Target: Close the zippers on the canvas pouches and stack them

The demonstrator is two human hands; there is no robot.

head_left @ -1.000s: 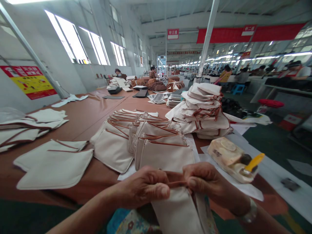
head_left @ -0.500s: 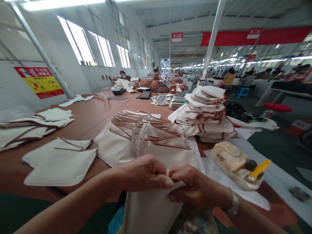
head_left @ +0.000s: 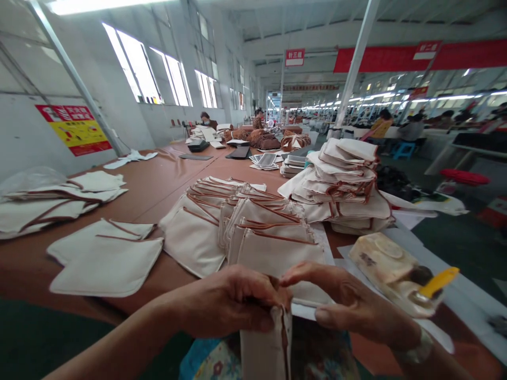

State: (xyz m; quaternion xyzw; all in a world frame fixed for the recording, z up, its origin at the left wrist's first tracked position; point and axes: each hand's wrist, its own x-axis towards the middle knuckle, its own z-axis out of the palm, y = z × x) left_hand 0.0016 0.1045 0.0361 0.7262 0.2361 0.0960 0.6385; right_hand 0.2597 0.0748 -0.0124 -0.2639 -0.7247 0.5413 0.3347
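My left hand [head_left: 233, 301] grips a cream fabric piece with brown edging [head_left: 263, 348] near its top corner. The piece hangs down over my lap, its brown-trimmed edge facing me. My right hand [head_left: 344, 295] is to its right, thumb and fingers spread apart, the fingertips close to the top of the piece; whether they touch it I cannot tell. Just beyond both hands lies an overlapping row of similar cream pieces [head_left: 273, 248]. Two more such pieces [head_left: 111, 264] lie at the table's front edge on the left.
A tall stack of cream pieces [head_left: 344, 184] stands on the right. Near it is a stained plastic container [head_left: 384, 258] with a yellow-handled brush [head_left: 439, 282]. More cream pieces [head_left: 51, 206] lie on the brown table [head_left: 158, 169] at far left. People sit farther back.
My right hand has let go of the fabric piece and opened. The piece has turned edge-on in my left hand. The view has shifted slightly left.
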